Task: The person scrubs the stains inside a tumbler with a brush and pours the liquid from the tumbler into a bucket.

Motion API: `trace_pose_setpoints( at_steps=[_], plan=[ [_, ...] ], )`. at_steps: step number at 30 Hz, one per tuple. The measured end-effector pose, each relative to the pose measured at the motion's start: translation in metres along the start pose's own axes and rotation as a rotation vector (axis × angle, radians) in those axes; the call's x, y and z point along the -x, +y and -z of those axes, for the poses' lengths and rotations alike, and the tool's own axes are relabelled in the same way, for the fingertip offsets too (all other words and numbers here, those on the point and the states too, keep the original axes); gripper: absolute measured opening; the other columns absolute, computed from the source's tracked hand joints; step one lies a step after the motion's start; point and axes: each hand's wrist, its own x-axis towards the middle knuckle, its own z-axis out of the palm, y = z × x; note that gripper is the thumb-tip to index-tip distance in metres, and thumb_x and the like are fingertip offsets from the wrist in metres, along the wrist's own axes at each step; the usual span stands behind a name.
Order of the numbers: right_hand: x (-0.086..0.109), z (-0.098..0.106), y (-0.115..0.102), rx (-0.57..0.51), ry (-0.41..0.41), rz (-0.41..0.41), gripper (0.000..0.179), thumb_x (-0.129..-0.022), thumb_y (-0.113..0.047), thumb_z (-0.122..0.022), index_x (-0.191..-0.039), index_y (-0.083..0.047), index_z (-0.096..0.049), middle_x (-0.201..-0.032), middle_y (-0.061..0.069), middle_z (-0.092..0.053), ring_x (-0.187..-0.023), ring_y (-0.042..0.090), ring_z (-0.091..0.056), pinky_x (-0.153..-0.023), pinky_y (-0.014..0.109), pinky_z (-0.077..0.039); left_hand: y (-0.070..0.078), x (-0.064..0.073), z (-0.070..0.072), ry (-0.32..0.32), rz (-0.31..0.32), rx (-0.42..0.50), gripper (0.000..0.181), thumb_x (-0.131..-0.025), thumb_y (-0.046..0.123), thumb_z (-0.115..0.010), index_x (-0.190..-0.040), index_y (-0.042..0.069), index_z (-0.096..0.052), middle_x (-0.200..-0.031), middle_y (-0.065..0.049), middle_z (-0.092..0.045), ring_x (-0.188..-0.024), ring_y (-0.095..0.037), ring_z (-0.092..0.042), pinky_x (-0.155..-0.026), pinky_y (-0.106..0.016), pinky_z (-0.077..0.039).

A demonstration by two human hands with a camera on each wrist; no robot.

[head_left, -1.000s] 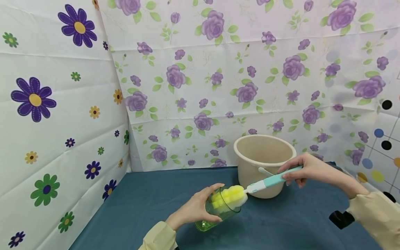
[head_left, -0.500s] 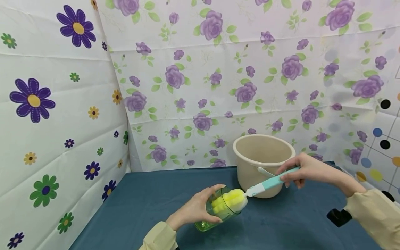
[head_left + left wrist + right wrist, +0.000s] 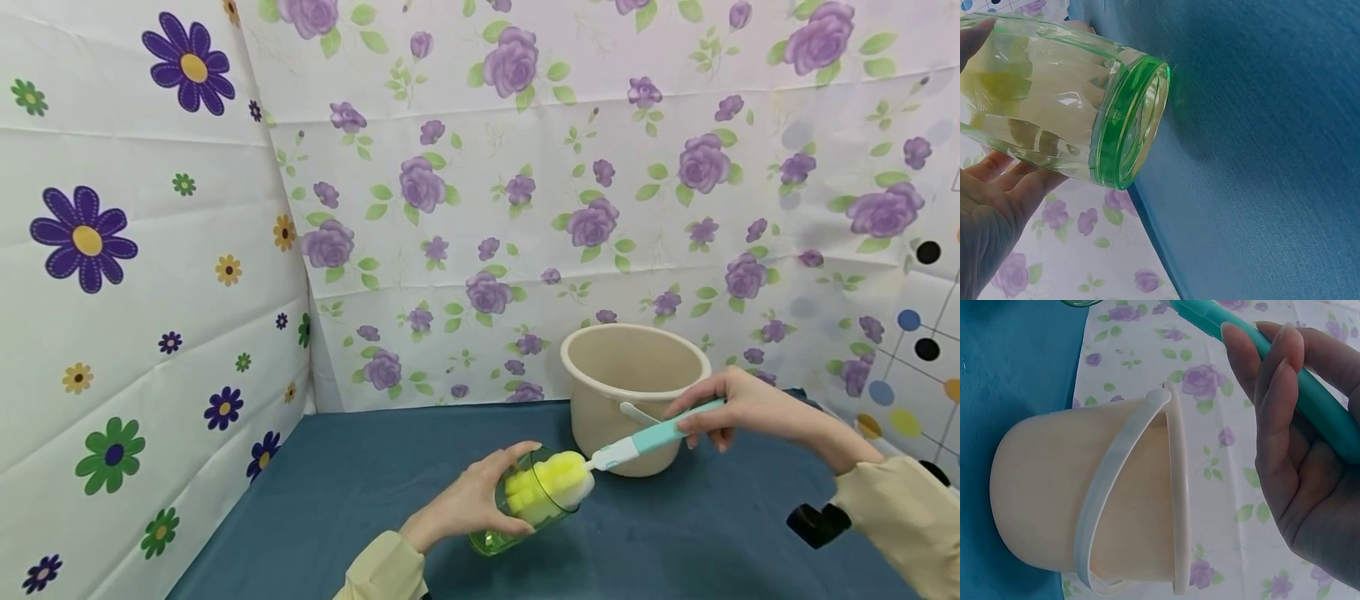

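Note:
My left hand [image 3: 471, 498] grips a clear green glass [image 3: 517, 523] round its side, tilted with its mouth up to the right. In the left wrist view, the glass's thick green base [image 3: 1130, 125] points at the blue cloth. A yellow and white sponge brush [image 3: 553, 483] sits partly inside the glass, its white end at the rim. My right hand [image 3: 738, 408] pinches the brush's turquoise handle [image 3: 663, 433] between thumb and fingers. In the right wrist view, the handle [image 3: 1316, 400] runs across the palm, while the sponge is out of frame.
A cream bucket [image 3: 600, 408] with a pale carrying handle [image 3: 1107, 481] stands behind the brush, close to the flowered back wall. Blue cloth [image 3: 337, 500] covers the table. A black object [image 3: 817, 525] shows beside the right sleeve. Patterned sheets hang at left and right.
The sponge has slid slightly and turned a little within the glass mouth. Both hands keep nearly the same places and grips.

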Motion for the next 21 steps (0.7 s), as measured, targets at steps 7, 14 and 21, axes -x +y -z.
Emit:
trace_pose_setpoints(
  at_steps=[7, 14, 21],
  plan=[
    [-0.0021, -0.0013, -0.0011, 0.016, 0.032, 0.009, 0.024, -0.09, -0.007, -0.057, -0.11, 0.005, -0.061, -0.073, 0.012, -0.064, -0.048, 0.023, -0.055, -0.044, 0.036, -0.046, 0.0003, 0.0002, 0.0001, 0.001, 0.016, -0.01, 0.089, -0.069, 0.05, -0.074, -0.14, 0.045, -0.019, -0.124, 0.008, -0.042, -0.108, -0.015, -0.043, -0.078, -0.042, -0.042],
    [-0.0045, -0.0044, -0.0025, 0.023, 0.042, 0.027, 0.023, -0.089, -0.005, -0.057, -0.109, 0.007, -0.061, -0.072, 0.01, -0.064, -0.048, 0.023, -0.056, -0.044, 0.036, -0.047, -0.0002, -0.0002, 0.0001, -0.001, 0.005, -0.006, 0.089, -0.07, 0.049, -0.073, -0.14, 0.044, -0.019, -0.125, 0.008, -0.041, -0.107, -0.015, -0.043, -0.078, -0.042, -0.042],
    [-0.0048, -0.0051, -0.0035, 0.025, 0.008, 0.017, 0.022, -0.089, -0.005, -0.057, -0.108, 0.004, -0.062, -0.072, 0.01, -0.064, -0.048, 0.024, -0.056, -0.044, 0.036, -0.047, -0.0011, -0.0012, -0.0004, -0.009, -0.002, -0.008, 0.088, -0.07, 0.047, -0.074, -0.14, 0.043, -0.02, -0.117, 0.01, -0.044, -0.101, -0.011, -0.044, -0.075, -0.039, -0.042]
  ],
)
